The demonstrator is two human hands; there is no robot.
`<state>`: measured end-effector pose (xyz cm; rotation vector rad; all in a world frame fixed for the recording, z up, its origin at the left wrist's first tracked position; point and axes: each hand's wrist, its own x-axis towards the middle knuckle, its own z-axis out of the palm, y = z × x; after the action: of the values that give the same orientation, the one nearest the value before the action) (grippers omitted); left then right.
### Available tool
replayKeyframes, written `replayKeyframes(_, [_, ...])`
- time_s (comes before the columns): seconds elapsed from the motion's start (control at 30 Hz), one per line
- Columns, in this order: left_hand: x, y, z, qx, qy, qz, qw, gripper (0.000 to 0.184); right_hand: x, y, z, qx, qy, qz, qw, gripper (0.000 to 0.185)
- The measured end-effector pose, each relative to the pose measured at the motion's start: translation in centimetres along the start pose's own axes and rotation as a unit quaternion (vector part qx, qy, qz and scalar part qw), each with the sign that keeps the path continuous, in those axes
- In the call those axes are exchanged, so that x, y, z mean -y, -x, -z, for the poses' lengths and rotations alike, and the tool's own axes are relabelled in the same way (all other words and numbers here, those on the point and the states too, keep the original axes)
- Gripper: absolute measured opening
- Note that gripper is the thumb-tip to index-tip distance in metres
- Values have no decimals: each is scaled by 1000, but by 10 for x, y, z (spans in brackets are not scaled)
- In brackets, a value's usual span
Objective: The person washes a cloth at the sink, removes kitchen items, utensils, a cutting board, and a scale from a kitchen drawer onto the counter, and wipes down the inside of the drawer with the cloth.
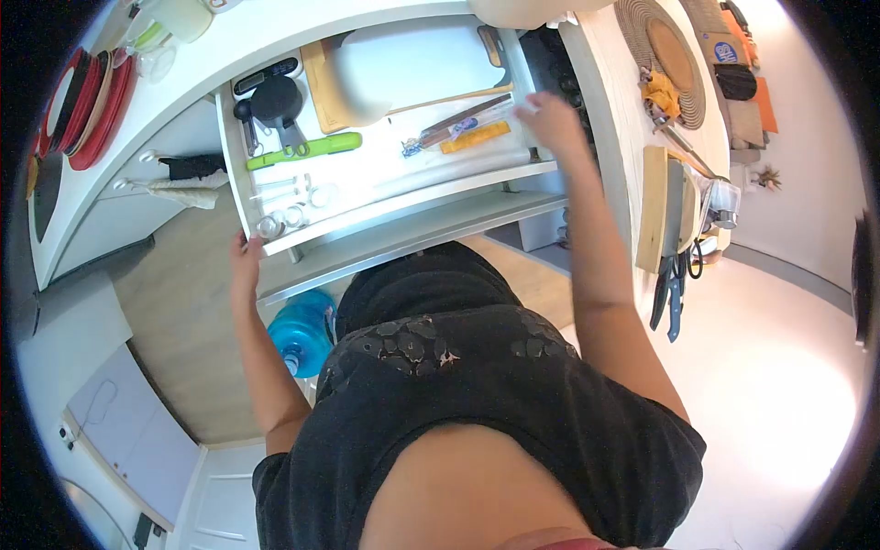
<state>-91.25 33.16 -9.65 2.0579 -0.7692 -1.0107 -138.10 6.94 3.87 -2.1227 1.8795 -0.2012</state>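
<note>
A white drawer [403, 188] is pulled out in front of my body. My left hand [246, 263] is closed on its front left corner. At the drawer's right side is my right hand [550, 124], fingers apart, near the end of a clear plastic packet [458, 126] with thin brown sticks. A yellow strip [475, 137] lies beside the packet. Left of these are a light green utensil [305, 150], a black round scoop [277, 101] and several small clear glass pieces [295, 214]. A white cutting board [417, 64] and a wooden board [323, 87] lie at the back.
Below the drawer, a blue water jug [302, 332] stands on the floor. Red plates [96, 110] are on the left counter. On the right counter are a wooden knife block [653, 211] with knives and a round woven mat [655, 41]. Cloths [188, 183] hang at left.
</note>
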Motion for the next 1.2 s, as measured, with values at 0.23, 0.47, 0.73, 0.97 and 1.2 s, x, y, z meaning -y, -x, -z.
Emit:
replayKeyframes(0.23, [-40,36,15,-134,12,-15,991,38,0,-8,-91,47,57,-182,981,82])
replayKeyframes(0.47, [-60,55,8,-170,-10,-12,985,33,-5,-16,-106,85,11,-269,959,111])
replayKeyframes(0.73, [-78,57,-6,-177,-18,-48,983,27,-38,-44,-127,124,-232,-202,943,72])
replayKeyframes(0.97, [-117,71,-40,-134,47,-102,985,20,6,-12,-36,137,-540,-46,829,23])
replayKeyframes(1.2, [-160,76,-73,-61,121,-150,979,24,44,-15,43,159,-566,49,807,15])
